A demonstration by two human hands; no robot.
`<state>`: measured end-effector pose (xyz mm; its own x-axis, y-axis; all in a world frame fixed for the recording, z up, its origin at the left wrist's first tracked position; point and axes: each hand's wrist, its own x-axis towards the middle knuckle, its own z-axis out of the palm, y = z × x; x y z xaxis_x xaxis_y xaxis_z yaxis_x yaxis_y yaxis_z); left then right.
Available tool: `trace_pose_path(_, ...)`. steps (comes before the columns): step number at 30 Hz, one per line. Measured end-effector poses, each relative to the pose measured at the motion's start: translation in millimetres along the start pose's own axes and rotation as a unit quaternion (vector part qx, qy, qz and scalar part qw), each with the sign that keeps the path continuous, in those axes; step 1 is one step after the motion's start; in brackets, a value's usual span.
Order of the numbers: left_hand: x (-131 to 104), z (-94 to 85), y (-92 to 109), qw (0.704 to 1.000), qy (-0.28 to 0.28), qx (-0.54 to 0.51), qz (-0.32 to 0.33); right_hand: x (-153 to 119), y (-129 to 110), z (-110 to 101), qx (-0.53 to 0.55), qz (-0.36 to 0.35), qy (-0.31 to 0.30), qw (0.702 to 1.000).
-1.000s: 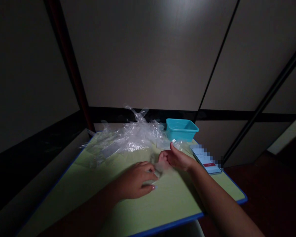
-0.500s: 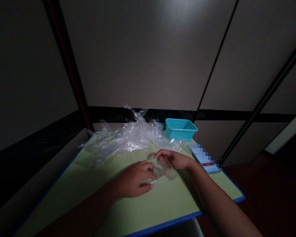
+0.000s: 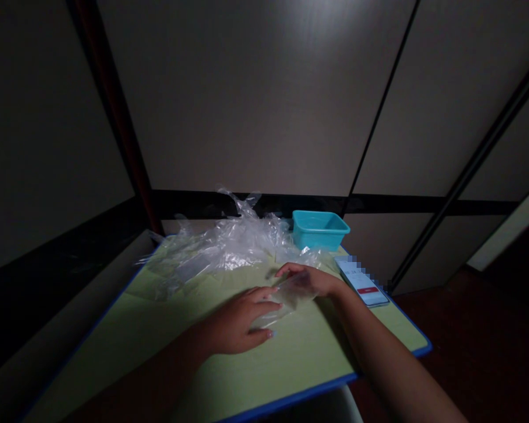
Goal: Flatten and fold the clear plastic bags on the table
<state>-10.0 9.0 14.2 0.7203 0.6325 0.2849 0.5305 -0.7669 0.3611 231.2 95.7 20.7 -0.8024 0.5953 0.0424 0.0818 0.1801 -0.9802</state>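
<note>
A thin clear plastic glove [image 3: 286,299] lies crumpled between my two hands, low over the table. My left hand [image 3: 240,320] has its fingers spread and pointing right; the fingertips rest on the near left part of the film. On the other side, my right hand [image 3: 306,279] is curled inward, with the film gathered against its palm and fingers. Its index finger reaches out to the left, and its thumb is hidden. Behind both hands spreads a loose heap of clear plastic gloves [image 3: 242,241], some with finger-shaped tips sticking up.
A turquoise plastic basin [image 3: 320,238] stands at the back right of the yellow-green table [image 3: 300,364], which has a blue edge. Close to my right forearm lies a lit phone [image 3: 362,285] at the right edge. Panelled cabinet doors [image 3: 255,106] rise behind the table.
The film between my hands has swung up and now stretches across to my right palm. My left fingers have straightened out from a more bent pose.
</note>
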Motion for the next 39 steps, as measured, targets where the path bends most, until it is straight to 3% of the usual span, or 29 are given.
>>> trace_pose_path(5,0.4,0.7,-0.7,1.000,-0.006,0.004,0.002,0.9,0.9,0.7,0.037,0.027,0.009,0.999)
trace_pose_path(20,4.5,-4.4,6.1,1.000,0.001,0.003,0.030,5.3,0.7,0.2,-0.024,0.037,0.038,0.998)
trace_pose_path(28,6.2,-7.5,0.9,0.999,0.003,0.012,0.037,5.6,-1.6,0.4,0.026,0.048,0.047,0.997)
trace_pose_path(39,7.4,-5.2,0.6,0.998,-0.010,-0.014,0.055,6.9,2.7,4.4,0.046,0.014,0.039,0.998)
